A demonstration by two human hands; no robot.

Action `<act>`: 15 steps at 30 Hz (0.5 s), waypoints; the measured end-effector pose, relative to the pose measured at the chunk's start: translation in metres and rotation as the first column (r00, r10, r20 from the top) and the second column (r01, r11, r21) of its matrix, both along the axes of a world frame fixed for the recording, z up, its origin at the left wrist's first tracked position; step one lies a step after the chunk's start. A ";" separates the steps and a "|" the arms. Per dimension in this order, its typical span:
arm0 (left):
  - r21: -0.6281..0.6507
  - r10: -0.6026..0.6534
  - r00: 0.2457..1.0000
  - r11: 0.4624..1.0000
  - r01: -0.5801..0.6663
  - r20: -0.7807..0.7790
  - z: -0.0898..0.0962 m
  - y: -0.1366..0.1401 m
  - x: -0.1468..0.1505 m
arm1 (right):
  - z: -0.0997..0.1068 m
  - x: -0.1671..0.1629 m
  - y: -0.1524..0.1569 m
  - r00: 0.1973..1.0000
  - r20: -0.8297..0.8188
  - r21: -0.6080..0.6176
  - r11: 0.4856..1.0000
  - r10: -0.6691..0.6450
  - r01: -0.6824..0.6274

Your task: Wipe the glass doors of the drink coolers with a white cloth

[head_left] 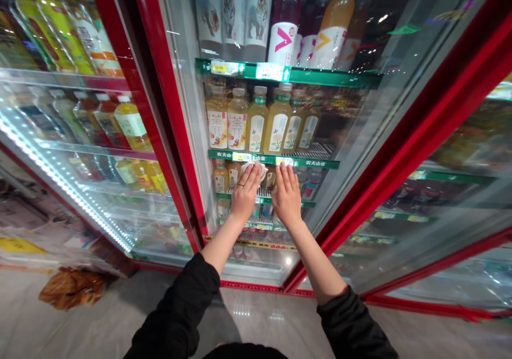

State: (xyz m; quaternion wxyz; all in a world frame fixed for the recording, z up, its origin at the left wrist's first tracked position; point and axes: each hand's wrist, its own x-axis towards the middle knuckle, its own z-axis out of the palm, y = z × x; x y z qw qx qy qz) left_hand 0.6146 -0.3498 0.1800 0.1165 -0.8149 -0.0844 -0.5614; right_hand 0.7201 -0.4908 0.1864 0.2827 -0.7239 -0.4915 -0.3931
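Note:
My left hand [245,194] presses a crumpled white cloth [263,171] against the glass door [240,265] of a drinks fridge. The fingers lie over the cloth and hide most of it; a ring shows on one finger. Beside it, my right hand [287,194] lies flat on the same glass with its fingers stretched out and nothing visible in them. Behind the glass, close to both hands, runs a green shelf strip [228,154] with price labels. Yellow-green tea bottles [277,127] stand on the shelf above my fingertips.
Red frames [168,81] border the door on both sides. Larger bottles [256,17] fill the top shelf. Another lit fridge section with bottles [132,121] stands at left, and one more at right. A brown crumpled bag [74,288] lies on the grey floor [256,321].

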 end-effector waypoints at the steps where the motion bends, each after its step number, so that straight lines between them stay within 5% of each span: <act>1: 0.013 -0.005 1.000 1.000 0.005 -0.019 -0.001 0.000 0.001 | -0.002 -0.001 0.004 1.000 -0.004 0.010 1.000 0.002 -0.002; 7: 0.072 -0.036 0.993 0.996 0.044 -0.110 0.019 0.021 -0.013 | -0.009 -0.003 0.014 1.000 -0.023 0.032 0.999 -0.014 0.015; 11: -0.035 0.035 0.999 0.999 -0.035 -0.008 0.014 0.033 -0.031 | -0.006 -0.007 0.013 0.999 -0.035 0.016 0.999 -0.041 0.042; 15: 0.029 -0.028 0.995 0.999 0.031 -0.092 0.014 0.033 -0.028 | -0.003 -0.016 0.015 0.997 -0.006 0.031 0.997 -0.073 0.073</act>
